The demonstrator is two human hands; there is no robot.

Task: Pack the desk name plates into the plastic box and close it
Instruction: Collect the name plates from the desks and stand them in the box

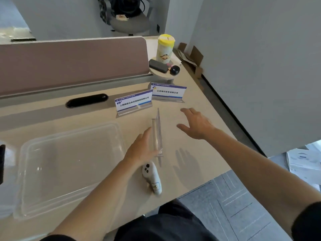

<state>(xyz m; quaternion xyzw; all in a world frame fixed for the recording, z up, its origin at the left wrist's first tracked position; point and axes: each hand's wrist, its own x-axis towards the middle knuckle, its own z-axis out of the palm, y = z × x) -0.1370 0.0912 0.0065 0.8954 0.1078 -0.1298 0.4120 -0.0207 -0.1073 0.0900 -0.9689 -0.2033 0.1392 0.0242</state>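
Office workstation. Pale wood-laminate desk (199,94) backed by a mauve fabric partition screen (73,63), black oval cable port (86,100) set in the top. Grey upholstered office chair (130,21) beyond. Grey carpet tiles (243,206) underfoot; white printed company name plates (133,102) standing upright.

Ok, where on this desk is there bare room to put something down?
Bare desk lies right of the edge-on clear acrylic name plate under the left hand, out to the desk's right edge, below the right hand. Crowded: the two printed standing name plates, and the white controller beside the clear plastic box.
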